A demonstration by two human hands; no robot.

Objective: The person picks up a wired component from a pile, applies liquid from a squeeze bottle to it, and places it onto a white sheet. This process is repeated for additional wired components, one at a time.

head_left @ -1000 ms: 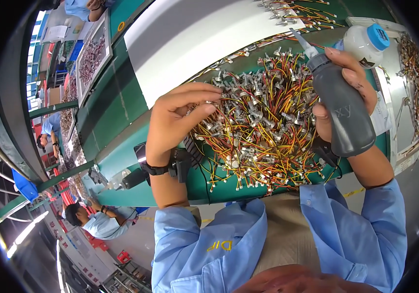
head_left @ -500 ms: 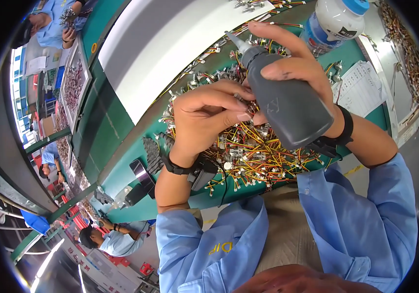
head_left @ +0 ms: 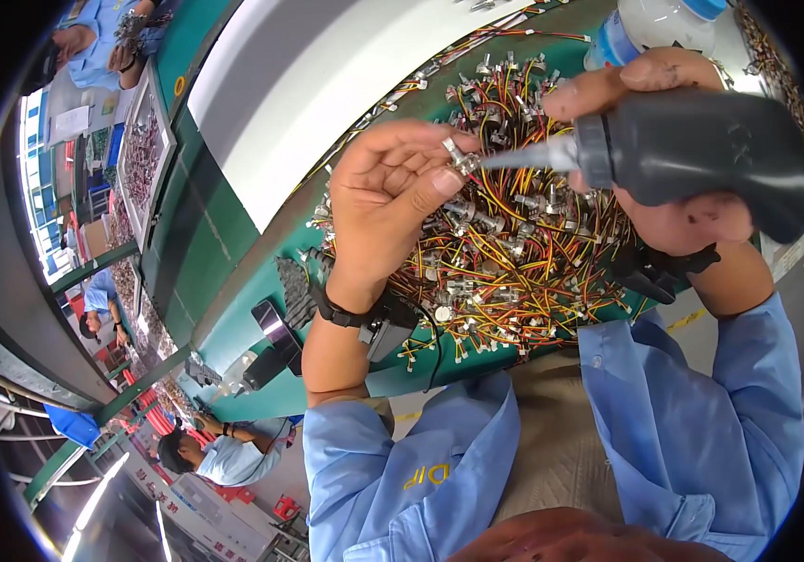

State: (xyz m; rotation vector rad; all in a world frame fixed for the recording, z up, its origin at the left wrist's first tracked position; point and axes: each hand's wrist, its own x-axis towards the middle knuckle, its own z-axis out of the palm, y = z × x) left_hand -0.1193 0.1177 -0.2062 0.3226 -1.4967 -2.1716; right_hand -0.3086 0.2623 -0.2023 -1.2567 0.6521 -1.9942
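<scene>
Tube lights (head_left: 99,498) glare lower left, shadow crosses the white sheet (head_left: 275,122), edges warp

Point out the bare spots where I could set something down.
Bare: most of the white sheet beyond the left hand, and the green tabletop between that sheet and the white-rimmed tray at left. Crowded: the middle, under the heap of wired parts, which spreads from the left hand toward the jar.

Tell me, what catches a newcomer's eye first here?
The dark grey squeeze bottle, tipped sideways in the right hand, would probably come first, its pale tapered nozzle pointing toward the small silvery metal part in the left hand. Next comes the tangled heap of red-and-yellow-wired parts beneath, on the green tabletop.
</scene>
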